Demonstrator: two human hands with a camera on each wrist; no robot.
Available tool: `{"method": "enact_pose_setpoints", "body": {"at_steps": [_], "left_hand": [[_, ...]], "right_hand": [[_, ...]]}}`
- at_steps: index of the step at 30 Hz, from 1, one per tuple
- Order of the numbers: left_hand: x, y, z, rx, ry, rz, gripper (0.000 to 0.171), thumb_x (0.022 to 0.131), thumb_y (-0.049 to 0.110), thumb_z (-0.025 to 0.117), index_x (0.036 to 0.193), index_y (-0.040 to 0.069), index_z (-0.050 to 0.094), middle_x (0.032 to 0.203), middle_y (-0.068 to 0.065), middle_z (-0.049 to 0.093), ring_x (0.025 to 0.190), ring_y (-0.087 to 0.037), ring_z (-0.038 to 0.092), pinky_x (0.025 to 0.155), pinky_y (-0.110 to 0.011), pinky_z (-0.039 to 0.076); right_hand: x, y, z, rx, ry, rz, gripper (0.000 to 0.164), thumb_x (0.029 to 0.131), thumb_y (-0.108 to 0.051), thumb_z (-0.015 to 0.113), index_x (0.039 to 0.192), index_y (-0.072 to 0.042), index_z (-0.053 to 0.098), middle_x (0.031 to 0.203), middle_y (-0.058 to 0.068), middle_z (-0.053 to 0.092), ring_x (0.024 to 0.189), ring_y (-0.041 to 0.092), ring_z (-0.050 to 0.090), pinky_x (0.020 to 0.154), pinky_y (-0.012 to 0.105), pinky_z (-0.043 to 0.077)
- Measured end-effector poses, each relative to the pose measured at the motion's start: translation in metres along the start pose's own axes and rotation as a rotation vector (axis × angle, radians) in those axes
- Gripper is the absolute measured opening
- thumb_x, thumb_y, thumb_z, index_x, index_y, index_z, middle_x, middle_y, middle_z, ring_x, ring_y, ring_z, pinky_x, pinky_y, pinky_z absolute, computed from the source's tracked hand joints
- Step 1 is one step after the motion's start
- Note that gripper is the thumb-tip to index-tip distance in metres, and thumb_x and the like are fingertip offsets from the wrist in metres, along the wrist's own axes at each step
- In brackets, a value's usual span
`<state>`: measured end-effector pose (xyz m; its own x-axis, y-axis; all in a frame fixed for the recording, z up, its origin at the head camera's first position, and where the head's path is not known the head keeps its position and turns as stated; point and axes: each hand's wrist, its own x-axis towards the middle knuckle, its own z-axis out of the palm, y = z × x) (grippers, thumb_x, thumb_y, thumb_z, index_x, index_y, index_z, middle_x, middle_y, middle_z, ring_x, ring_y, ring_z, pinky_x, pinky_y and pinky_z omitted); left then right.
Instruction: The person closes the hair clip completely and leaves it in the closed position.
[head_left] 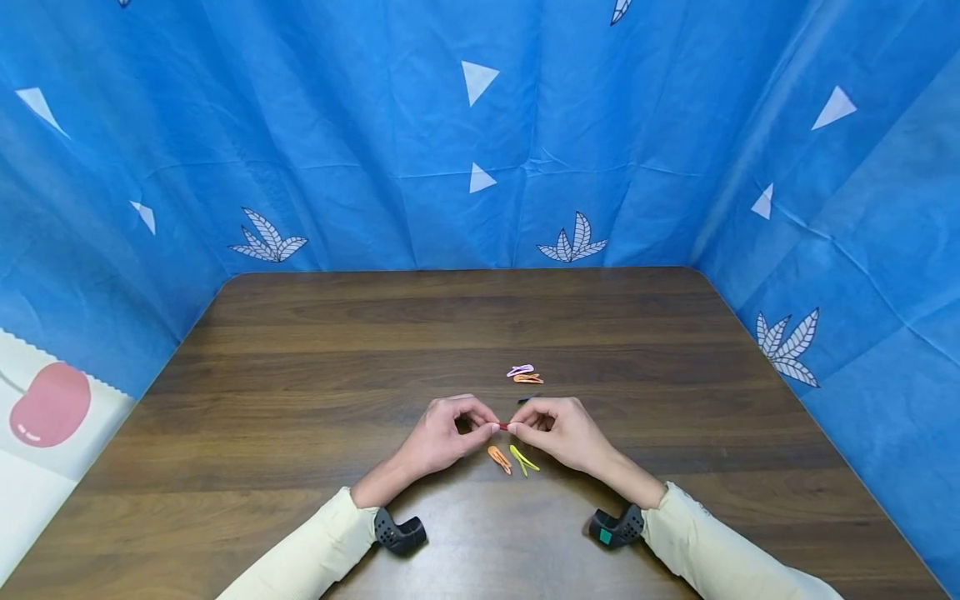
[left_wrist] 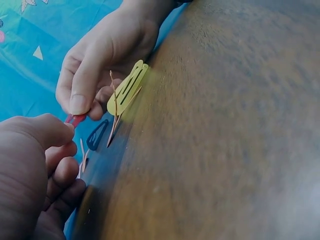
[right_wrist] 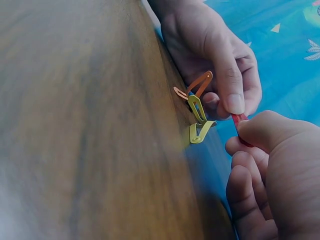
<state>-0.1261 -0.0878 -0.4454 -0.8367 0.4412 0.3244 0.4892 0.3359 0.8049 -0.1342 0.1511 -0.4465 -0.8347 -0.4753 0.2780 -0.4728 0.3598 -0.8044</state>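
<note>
Between thumb and fingers, my left hand [head_left: 444,435] pinches one end of a red snap hair clip [head_left: 504,427]. The opposite end is pinched by my right hand [head_left: 564,433], so fingertips cover much of the clip. In the right wrist view the red hair clip [right_wrist: 239,120] shows as a narrow strip. On the table just in front of me, below the hands, lie an orange hair clip [head_left: 499,460] and a yellow hair clip [head_left: 524,460], the yellow one spread open. A dark hair clip [head_left: 524,400] is partly hidden behind my right hand.
Farther back on the wooden table [head_left: 337,333] lie a lilac hair clip [head_left: 520,370] and another orange hair clip [head_left: 528,378], close together. A blue patterned curtain [head_left: 375,125] hangs behind the table and along its sides.
</note>
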Motion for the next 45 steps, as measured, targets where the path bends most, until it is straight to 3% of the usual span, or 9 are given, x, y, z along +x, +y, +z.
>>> {"method": "enact_pose_setpoints", "body": {"at_steps": [13, 25, 36, 45], "left_hand": [[-0.0011, 0.0005, 0.0008, 0.014, 0.014, 0.011, 0.006, 0.092, 0.009, 0.075, 0.093, 0.014, 0.077, 0.083, 0.005, 0.071, 0.075, -0.001, 0.063, 0.068, -0.024, 0.054], [-0.0006, 0.0022, 0.0012, 0.019, 0.008, -0.004, 0.003, 0.092, 0.01, 0.074, 0.094, 0.009, 0.077, 0.083, 0.005, 0.071, 0.076, -0.001, 0.063, 0.07, -0.024, 0.054], [-0.0003, 0.0017, 0.0015, 0.039, 0.023, -0.008, 0.005, 0.091, 0.007, 0.074, 0.093, 0.011, 0.076, 0.083, 0.005, 0.07, 0.075, 0.0, 0.062, 0.069, -0.024, 0.054], [0.0001, 0.0001, 0.002, 0.055, 0.041, -0.002, 0.003, 0.09, 0.009, 0.075, 0.092, 0.01, 0.077, 0.082, 0.005, 0.07, 0.074, 0.0, 0.06, 0.066, -0.023, 0.053]], "right_hand": [[-0.0011, -0.0025, 0.0004, -0.006, 0.013, -0.002, 0.011, 0.091, -0.013, 0.079, 0.088, -0.024, 0.078, 0.074, -0.012, 0.071, 0.061, 0.002, 0.061, 0.055, 0.022, 0.051], [-0.0022, -0.0037, 0.0025, -0.04, 0.052, -0.022, 0.006, 0.09, -0.014, 0.08, 0.088, -0.02, 0.078, 0.075, -0.014, 0.071, 0.062, 0.001, 0.061, 0.056, 0.023, 0.053], [-0.0018, -0.0022, 0.0057, -0.065, 0.09, -0.029, 0.005, 0.091, -0.017, 0.08, 0.086, -0.015, 0.079, 0.077, -0.011, 0.074, 0.064, -0.001, 0.064, 0.059, 0.025, 0.056], [-0.0013, -0.0043, 0.0065, -0.079, 0.111, -0.029, 0.007, 0.088, -0.01, 0.082, 0.086, -0.017, 0.08, 0.078, -0.01, 0.075, 0.065, -0.002, 0.065, 0.059, 0.024, 0.057]]}}
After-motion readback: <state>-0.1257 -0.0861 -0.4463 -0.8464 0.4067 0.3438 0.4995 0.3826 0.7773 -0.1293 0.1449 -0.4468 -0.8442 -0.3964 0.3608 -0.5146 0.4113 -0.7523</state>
